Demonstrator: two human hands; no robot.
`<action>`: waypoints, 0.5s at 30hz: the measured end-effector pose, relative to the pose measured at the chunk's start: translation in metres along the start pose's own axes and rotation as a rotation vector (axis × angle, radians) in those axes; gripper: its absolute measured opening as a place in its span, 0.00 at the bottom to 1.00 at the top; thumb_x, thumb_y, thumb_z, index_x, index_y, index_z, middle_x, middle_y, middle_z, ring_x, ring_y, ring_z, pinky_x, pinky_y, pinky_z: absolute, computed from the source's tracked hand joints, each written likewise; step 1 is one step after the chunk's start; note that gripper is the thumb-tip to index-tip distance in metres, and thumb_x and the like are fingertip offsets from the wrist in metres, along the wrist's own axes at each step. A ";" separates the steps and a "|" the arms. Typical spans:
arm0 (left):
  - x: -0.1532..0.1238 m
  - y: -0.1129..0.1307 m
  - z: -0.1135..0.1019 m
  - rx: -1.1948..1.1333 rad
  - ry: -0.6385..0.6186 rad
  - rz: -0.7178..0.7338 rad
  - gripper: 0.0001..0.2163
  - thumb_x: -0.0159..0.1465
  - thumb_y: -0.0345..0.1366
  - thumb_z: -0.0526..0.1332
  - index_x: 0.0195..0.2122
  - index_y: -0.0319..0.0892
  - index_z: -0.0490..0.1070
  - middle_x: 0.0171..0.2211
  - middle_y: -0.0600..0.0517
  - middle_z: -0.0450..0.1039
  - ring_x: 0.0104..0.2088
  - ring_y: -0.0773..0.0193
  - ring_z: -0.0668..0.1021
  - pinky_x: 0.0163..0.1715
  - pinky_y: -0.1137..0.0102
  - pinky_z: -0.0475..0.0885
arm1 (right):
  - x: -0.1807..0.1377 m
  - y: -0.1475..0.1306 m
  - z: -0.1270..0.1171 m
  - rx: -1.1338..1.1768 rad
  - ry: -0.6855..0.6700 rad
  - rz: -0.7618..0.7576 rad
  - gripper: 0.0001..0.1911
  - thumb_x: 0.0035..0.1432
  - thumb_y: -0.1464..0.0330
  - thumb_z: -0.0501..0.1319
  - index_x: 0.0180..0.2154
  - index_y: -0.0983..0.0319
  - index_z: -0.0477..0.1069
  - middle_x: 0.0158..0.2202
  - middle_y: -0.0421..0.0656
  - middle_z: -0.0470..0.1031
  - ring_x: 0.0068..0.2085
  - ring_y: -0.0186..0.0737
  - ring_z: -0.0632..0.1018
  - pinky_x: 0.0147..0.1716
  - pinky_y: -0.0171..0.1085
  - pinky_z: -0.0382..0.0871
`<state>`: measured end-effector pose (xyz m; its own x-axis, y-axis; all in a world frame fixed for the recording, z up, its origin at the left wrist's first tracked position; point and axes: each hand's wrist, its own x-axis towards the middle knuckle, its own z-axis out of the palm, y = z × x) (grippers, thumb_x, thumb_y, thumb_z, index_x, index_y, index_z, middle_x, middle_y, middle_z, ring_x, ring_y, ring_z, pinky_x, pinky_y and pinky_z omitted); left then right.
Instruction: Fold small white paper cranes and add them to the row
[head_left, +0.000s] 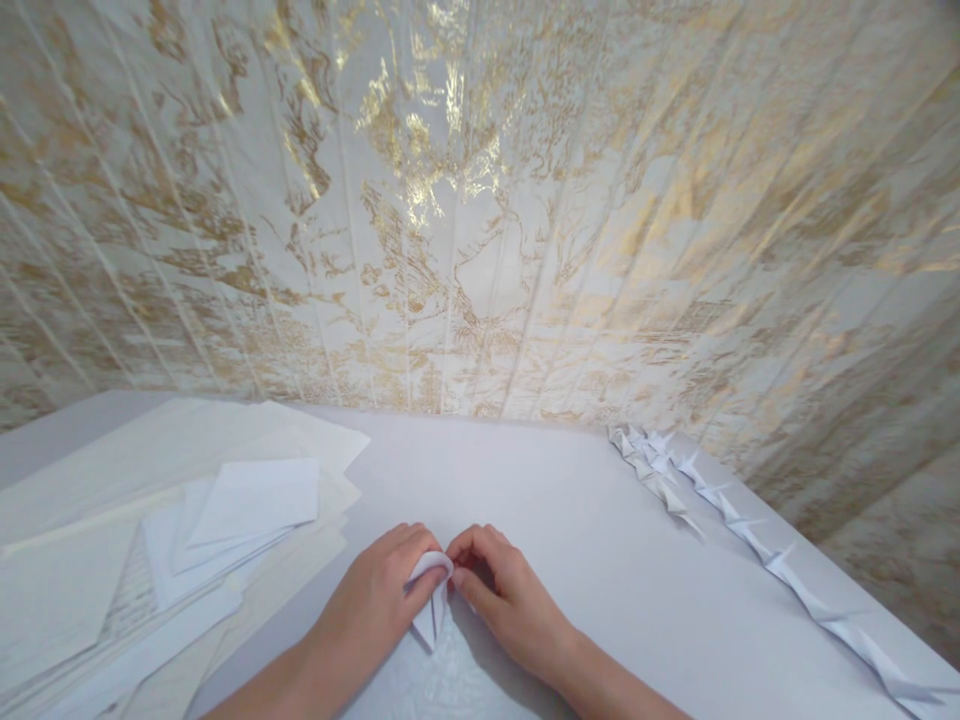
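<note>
A small folded piece of white paper lies on the white table near its front edge. My left hand curls over the paper's left side, fingers bent and pinching its top edge. My right hand meets it from the right, fingertips pressed together on the same top fold. Most of the paper is hidden between and under the two hands; only a narrow pointed strip shows below them.
A loose pile of white paper sheets covers the table's left part. A row of several folded white paper figures runs along the right edge. A wall with gold-patterned covering rises directly behind the table.
</note>
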<state>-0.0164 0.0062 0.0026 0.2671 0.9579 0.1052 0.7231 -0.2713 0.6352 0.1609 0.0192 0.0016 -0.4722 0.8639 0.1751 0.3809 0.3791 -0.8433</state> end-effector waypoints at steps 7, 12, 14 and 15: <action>0.002 0.001 0.001 0.014 -0.016 -0.002 0.05 0.62 0.33 0.56 0.28 0.44 0.66 0.31 0.53 0.70 0.35 0.58 0.74 0.36 0.68 0.64 | 0.001 -0.004 0.005 -0.059 0.028 0.039 0.12 0.50 0.83 0.61 0.33 0.62 0.69 0.32 0.39 0.71 0.39 0.40 0.70 0.41 0.37 0.61; 0.001 -0.002 0.002 0.000 -0.019 0.004 0.07 0.63 0.33 0.56 0.27 0.44 0.65 0.30 0.53 0.69 0.35 0.58 0.73 0.36 0.67 0.64 | 0.004 -0.003 0.008 -0.081 0.049 0.057 0.14 0.45 0.85 0.61 0.31 0.61 0.69 0.30 0.37 0.70 0.39 0.39 0.70 0.40 0.36 0.61; 0.001 -0.002 0.000 -0.032 -0.027 0.026 0.09 0.66 0.35 0.54 0.27 0.44 0.66 0.30 0.53 0.69 0.35 0.58 0.74 0.37 0.67 0.65 | 0.009 -0.004 0.007 -0.103 0.037 0.079 0.13 0.44 0.84 0.62 0.29 0.61 0.68 0.29 0.36 0.69 0.37 0.38 0.69 0.39 0.35 0.60; 0.000 -0.003 -0.001 -0.047 -0.026 0.040 0.11 0.67 0.36 0.52 0.27 0.44 0.66 0.30 0.53 0.69 0.35 0.59 0.74 0.37 0.67 0.65 | 0.012 -0.005 0.006 -0.114 0.020 0.089 0.13 0.43 0.84 0.62 0.28 0.61 0.68 0.28 0.36 0.69 0.36 0.38 0.69 0.38 0.35 0.59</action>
<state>-0.0187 0.0070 0.0013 0.3117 0.9436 0.1119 0.6811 -0.3040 0.6661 0.1491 0.0255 0.0046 -0.4170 0.9018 0.1134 0.5087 0.3350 -0.7931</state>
